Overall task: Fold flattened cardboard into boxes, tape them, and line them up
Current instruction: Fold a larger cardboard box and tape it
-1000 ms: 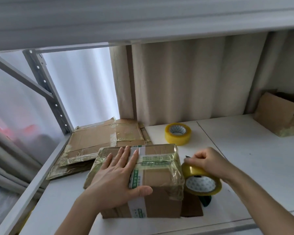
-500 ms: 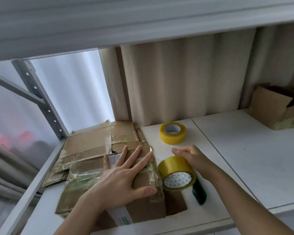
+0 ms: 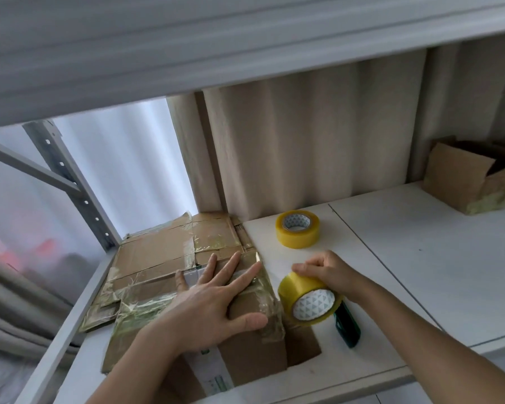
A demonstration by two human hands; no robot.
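Note:
A brown cardboard box (image 3: 254,354) wrapped in shiny clear tape stands at the front of the white shelf. My left hand (image 3: 213,298) lies flat on its top, fingers spread and straight, thumb along the right edge. My right hand (image 3: 330,271) grips a yellow tape roll (image 3: 309,298) from above, held right beside the box's right side. A strip of clear tape seems to run from the roll onto the box corner. Flattened cardboard sheets (image 3: 169,252) lie stacked behind and left of the box.
A second yellow tape roll (image 3: 297,228) stands behind my hands. A dark green tool (image 3: 347,328) lies on the shelf under the held roll. An open cardboard box (image 3: 461,176) sits at the far right. A grey shelf post (image 3: 70,188) rises at left; an upper shelf overhangs.
The view has shifted so the box sits lower and further left. My right hand with the roll has come down beside the box's right side. My left hand stays pressed flat on the top.

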